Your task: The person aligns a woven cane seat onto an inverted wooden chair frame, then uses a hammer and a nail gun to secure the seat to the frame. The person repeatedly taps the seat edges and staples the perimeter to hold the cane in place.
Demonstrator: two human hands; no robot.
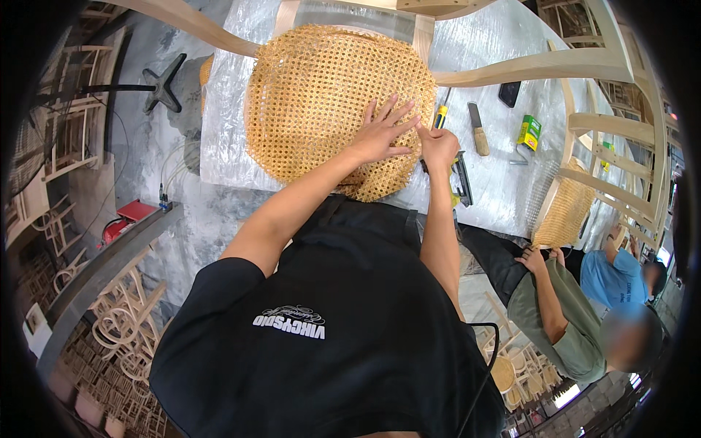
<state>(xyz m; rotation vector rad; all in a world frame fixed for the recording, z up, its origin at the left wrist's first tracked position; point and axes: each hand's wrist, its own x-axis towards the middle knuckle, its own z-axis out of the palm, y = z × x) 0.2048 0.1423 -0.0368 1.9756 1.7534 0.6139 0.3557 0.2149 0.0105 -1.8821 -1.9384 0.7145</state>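
Steadying woven cane (321, 102) over chair (526, 71) on surface (226, 162) seems our step: left hand (380, 136) spread flat on cane; right hand (439, 148) curled at right edge, clamped or not, we cannot tell. Next move likely calls for even tension.

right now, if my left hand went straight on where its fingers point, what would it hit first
Past the woven cane under it, your left hand would probably first meet the pale wooden bar at the cane's upper right edge, though the bar's height is unclear.
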